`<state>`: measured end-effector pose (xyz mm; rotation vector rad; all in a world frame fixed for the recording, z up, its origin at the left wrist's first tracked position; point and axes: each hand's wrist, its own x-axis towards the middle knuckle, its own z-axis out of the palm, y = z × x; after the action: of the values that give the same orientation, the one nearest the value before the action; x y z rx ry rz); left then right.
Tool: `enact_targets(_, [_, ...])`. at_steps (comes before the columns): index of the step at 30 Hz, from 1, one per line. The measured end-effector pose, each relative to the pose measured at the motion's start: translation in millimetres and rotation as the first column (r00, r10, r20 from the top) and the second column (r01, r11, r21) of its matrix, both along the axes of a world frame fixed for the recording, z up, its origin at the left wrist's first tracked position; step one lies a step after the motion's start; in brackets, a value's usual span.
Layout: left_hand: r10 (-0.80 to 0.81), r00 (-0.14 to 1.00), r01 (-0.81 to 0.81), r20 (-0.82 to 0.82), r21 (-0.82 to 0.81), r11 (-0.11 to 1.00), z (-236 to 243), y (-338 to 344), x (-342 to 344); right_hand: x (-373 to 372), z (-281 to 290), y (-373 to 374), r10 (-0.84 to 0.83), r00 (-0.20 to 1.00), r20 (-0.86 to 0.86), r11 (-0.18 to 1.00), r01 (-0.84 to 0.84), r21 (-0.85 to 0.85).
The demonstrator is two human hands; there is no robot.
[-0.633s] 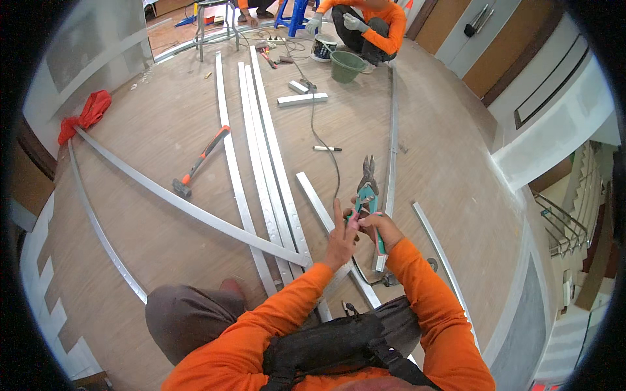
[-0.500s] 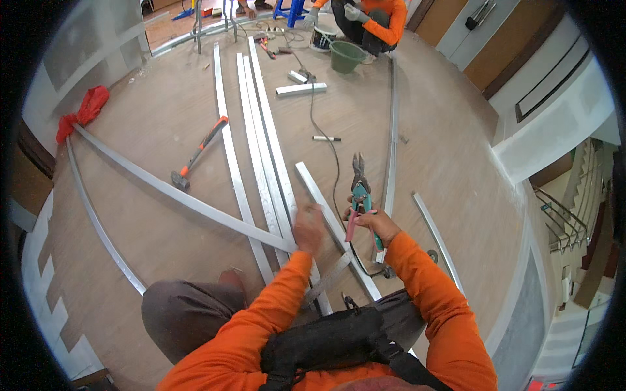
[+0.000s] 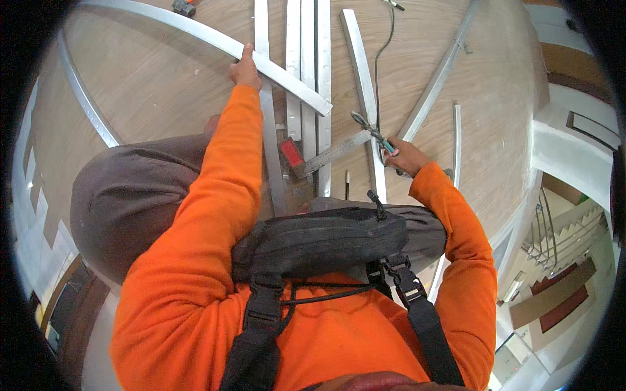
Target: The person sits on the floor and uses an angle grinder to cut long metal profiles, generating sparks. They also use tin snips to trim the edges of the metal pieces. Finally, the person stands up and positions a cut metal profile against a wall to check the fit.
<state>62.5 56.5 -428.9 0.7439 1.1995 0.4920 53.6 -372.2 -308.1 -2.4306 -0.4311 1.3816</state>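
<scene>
My left hand (image 3: 245,70) grips a long silvery metal channel (image 3: 290,83) a short way back from its near end. That channel slants across several others lying lengthwise, such as the metal strip (image 3: 293,65) under it. In my right hand (image 3: 407,158) is a pair of tin snips (image 3: 373,130) with teal on the handle, its jaws pointing up and left. Part of the handles is hidden by my fingers. Just below the snips' jaws lies a try square (image 3: 336,152) with a red-marked stock, resting across the strips between my hands.
A shorter channel (image 3: 358,65) and a dark cable (image 3: 379,58) lie beyond the snips. More channels (image 3: 433,75) rest to the right. A marker (image 3: 347,186) lies near my knee. The hammer head (image 3: 184,8) shows at the top edge.
The view has tilted down toward my body. My left hand has gone from near the channel's end to a grip farther back along it. The snips stay in my right hand, now turned more leftward.
</scene>
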Motion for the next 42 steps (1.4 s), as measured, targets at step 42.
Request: enact_targets(42, [0.074,0.949,-0.038,0.307,-0.121,0.992,45.7,-10.0,31.9,22.9,22.1,39.1,0.020,0.996,0.086,0.998,-0.026,0.062])
